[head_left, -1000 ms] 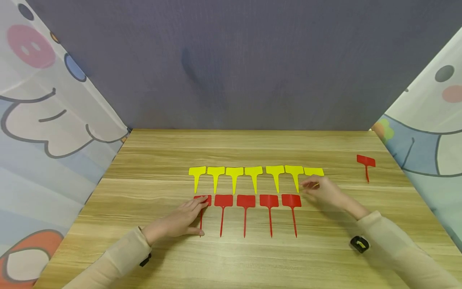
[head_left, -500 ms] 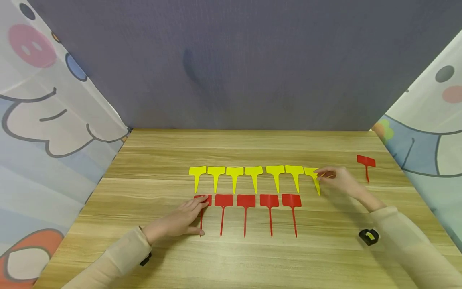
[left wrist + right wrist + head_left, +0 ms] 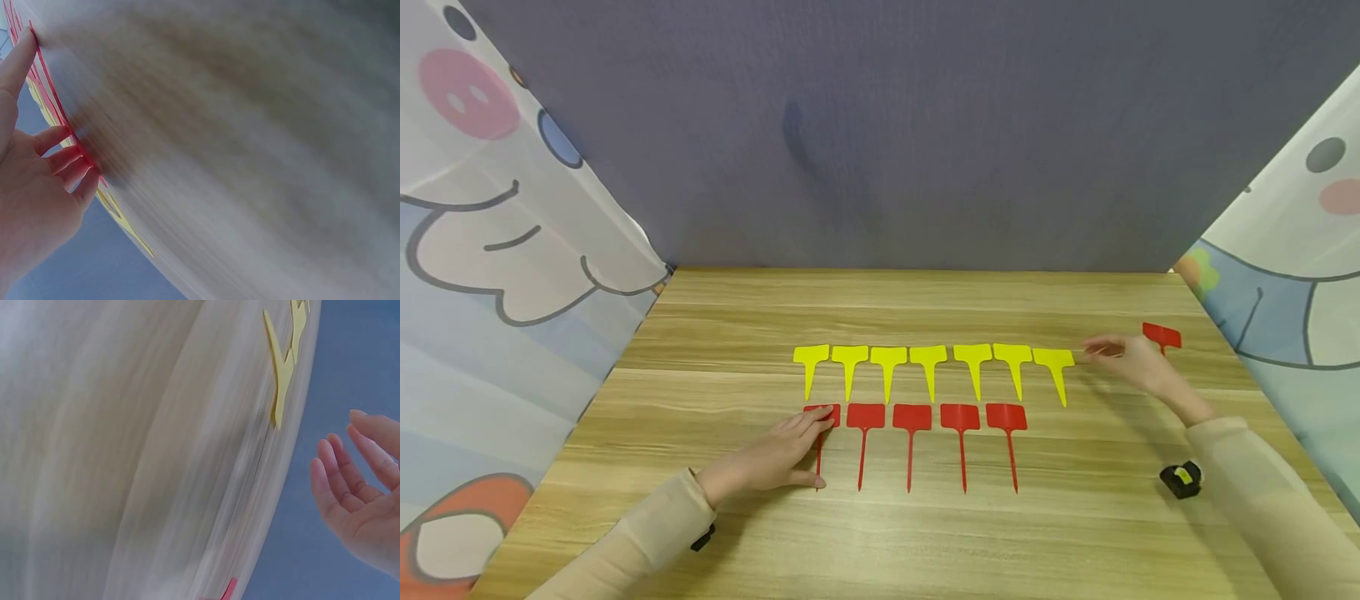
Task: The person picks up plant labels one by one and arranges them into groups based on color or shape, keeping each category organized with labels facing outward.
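My left hand rests on the leftmost red plant label, fingertips on its head and thumb by the tip of its stem. The left wrist view shows the fingers fairly straight along that label. My right hand hovers above the table, between the rightmost yellow plant label and a lone red plant label, whose stem it partly hides. In the right wrist view the right hand holds nothing, its fingers loosely bent and apart from the yellow label.
Several yellow T-shaped labels form a row across the wooden table. Below them runs a row of several red labels. A grey wall rises at the table's back edge, with cartoon-printed cloth at the sides.
My right hand has drawn back rightward from the rightmost yellow label, which now lies fully uncovered, and moved toward the lone red label. The left hand has stayed in place.
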`<state>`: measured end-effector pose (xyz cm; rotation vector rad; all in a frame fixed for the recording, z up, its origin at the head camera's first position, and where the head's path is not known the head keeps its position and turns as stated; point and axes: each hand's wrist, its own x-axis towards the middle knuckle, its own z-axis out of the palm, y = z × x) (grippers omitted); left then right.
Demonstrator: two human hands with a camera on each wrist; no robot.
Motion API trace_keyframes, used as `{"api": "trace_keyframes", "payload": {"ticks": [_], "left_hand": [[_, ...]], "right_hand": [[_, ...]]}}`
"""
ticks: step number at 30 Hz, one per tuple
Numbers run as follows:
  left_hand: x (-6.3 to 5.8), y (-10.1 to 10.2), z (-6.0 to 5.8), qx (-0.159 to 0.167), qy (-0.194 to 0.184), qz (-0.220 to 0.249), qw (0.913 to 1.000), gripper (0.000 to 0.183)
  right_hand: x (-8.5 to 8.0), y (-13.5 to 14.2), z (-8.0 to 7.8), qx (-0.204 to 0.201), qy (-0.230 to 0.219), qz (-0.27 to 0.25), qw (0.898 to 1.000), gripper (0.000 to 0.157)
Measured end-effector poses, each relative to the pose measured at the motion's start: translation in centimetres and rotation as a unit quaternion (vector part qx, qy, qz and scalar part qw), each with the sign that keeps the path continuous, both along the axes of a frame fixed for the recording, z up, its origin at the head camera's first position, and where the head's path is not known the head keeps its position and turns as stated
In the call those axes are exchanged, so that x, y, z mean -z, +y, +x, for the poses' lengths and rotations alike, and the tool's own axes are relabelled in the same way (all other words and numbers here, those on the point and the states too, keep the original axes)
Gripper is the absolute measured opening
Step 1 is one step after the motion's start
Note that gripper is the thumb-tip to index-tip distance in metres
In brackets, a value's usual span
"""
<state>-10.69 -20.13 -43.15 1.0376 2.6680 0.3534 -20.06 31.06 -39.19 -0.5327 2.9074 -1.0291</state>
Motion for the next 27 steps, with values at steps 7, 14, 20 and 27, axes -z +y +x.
{"api": "trace_keyframes", "payload": {"ticks": [7,14,20,27], "left_hand": [[-0.1,0.1,0.0,-0.006,-0.01,-0.008,0.9999,0.082],[0.1,0.0,-0.1,-0.004,-0.006,-0.008,0.9999,0.083],[0.2,0.0,-0.1,-0.004,-0.005,-0.006,1.0,0.083],[0.2,0.0,-0.2,-0.004,-0.004,-0.008,1.0,0.083]], "right_hand": [[0.4,1.7,-0.7,0.041,-0.003,0.015,0.999,0.029],[0.8,3.6,-1.2,0.051,0.028,0.005,0.998,0.027],[1.1,5.3,-1.6,0.078,0.0,0.011,0.997,0.031],[1.2,6.5,-2.1,0.109,0.0,0.034,0.993,0.034]]}}
